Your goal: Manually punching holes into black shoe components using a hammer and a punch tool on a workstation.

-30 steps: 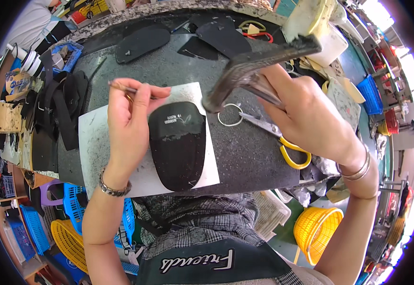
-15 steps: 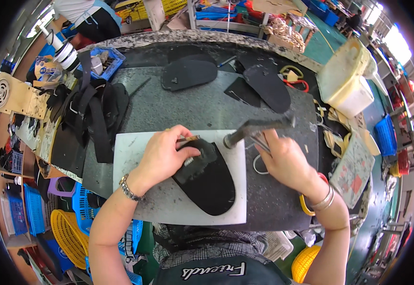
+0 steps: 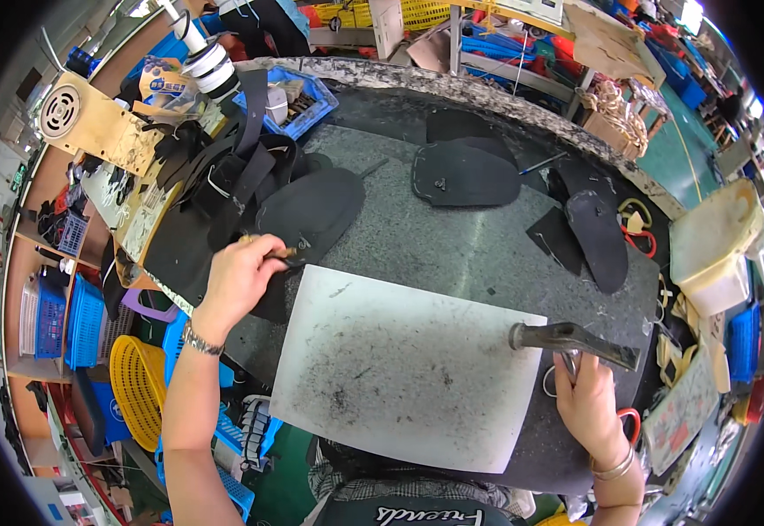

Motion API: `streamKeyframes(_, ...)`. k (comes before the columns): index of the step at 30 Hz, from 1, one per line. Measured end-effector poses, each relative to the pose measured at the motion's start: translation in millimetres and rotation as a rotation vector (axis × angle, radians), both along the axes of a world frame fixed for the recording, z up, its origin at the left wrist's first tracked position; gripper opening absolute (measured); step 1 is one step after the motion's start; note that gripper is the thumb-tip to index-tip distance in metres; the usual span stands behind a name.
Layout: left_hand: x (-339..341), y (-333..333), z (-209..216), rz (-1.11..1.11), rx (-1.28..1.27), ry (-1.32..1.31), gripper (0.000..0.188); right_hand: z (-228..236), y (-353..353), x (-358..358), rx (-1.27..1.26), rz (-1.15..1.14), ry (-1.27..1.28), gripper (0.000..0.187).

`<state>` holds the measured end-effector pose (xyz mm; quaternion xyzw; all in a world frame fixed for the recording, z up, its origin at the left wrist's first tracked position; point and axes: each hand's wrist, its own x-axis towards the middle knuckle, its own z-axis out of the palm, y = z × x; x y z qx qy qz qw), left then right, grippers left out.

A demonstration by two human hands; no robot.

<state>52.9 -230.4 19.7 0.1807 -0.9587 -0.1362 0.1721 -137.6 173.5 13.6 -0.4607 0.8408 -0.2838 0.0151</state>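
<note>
My left hand [image 3: 240, 282] is closed, with a short brown rod-like tool [image 3: 289, 252] sticking out between thumb and fingers. It is at the near end of a black rounded flat piece [image 3: 316, 206]; I cannot tell whether the fingers also grip that piece. My right hand [image 3: 589, 405] is wrapped round the handle of a hammer [image 3: 579, 340]. The dark hammer head is over the right edge of a white board [image 3: 399, 377], whose surface carries black smudges.
More black rounded pieces [image 3: 465, 175] lie at the back, with another [image 3: 597, 241] at the right. Black straps [image 3: 246, 167] are heaped at the left by a blue basket [image 3: 316, 110]. Red-handled scissors [image 3: 641, 241] and a whitish container [image 3: 720, 250] stand farther right.
My left hand has moved left with the black piece, off the white board to beside the straps. The hammer and right hand have lowered slightly toward the board's right edge. The view has swung left.
</note>
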Motion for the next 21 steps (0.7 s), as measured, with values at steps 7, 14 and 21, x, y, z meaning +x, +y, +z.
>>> streamKeyframes(7,-15.5,-19.2,14.9,0.464,0.232,0.278,0.058,1.7,0.2,2.6,0.066,-0.065,-0.049,0.021)
streamKeyframes(14,-6.1,-166.4,7.2,0.378,0.381,0.110,0.094,0.6,-2.6,8.0,0.012,-0.138,-0.174,0.018)
streamKeyframes(21,-34.7,-177.8,33.0,0.338,0.128,-0.474,0.103,-8.0,3.2,9.7,0.036,-0.215,-0.135,0.018)
